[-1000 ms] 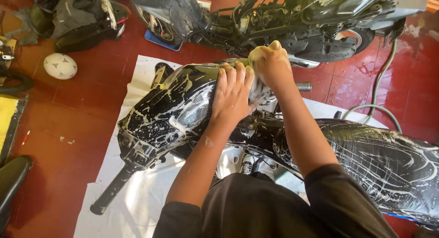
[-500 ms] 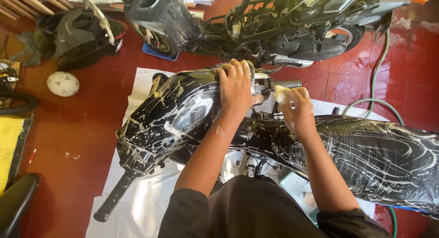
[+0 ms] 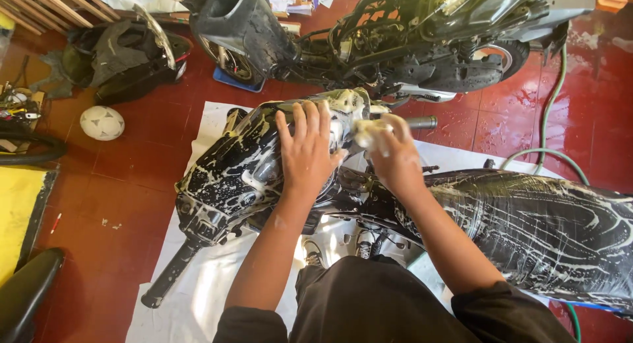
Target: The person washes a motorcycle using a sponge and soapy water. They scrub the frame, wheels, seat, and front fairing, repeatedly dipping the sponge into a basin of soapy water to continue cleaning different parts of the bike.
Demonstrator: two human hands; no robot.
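**Two hands on a soapy motorbike**

Two hands work the front of the lathered motorbike (image 3: pixel 264 165), which lies on a white sheet (image 3: pixel 198 303) over the red floor. The left hand (image 3: pixel 306 152) rests flat on the tank, fingers spread wide, probably to brace the body. The right hand (image 3: pixel 395 159) is curled round a yellow sponge (image 3: pixel 368 132), which bulges past the fingertips near the handlebar grip (image 3: pixel 420 123).
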